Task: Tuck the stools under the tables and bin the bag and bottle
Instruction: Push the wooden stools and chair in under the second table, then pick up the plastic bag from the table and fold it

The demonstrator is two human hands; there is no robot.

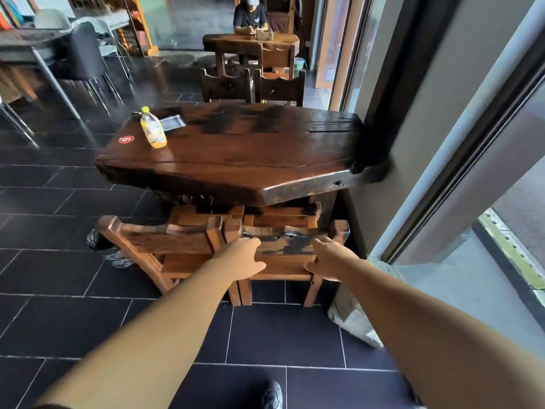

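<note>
Facing you in the middle of the frame is the dark wooden desk (241, 154), its thick slab top glossy brown with blackened patches. Two wooden stools sit side by side at its near edge, low in the centre of the picture. The right stool (283, 246) is worn orange-brown wood with a black-streaked top rail, and its seat is already partly beneath the slab. The left stool (165, 240) stands angled, its outer leg splayed toward the left of the frame, touching or nearly touching the right one.

Your left hand (243, 255) rests on the left end of the right stool's top rail, fingers curled over the edge and thumb spread below. Your right hand (327, 255) is on the right end of the same rail, fingers bent over it, thumb pointing inward. Both arms reach out straight from the bottom of the frame.

On the desk's upper left corner stands a plastic bottle (152, 128) with a yellow cap and yellow liquid, upright, beside a red round sticker (126, 139) and a flat grey bag (172, 122) just behind it. Two more wooden chairs (253, 87) stand at the far side. A grey wall pillar (427, 143) presses close on the right, next to the right stool. Your shoe (272, 395) shows at the bottom edge on the dark tiled floor (59, 276).
</note>
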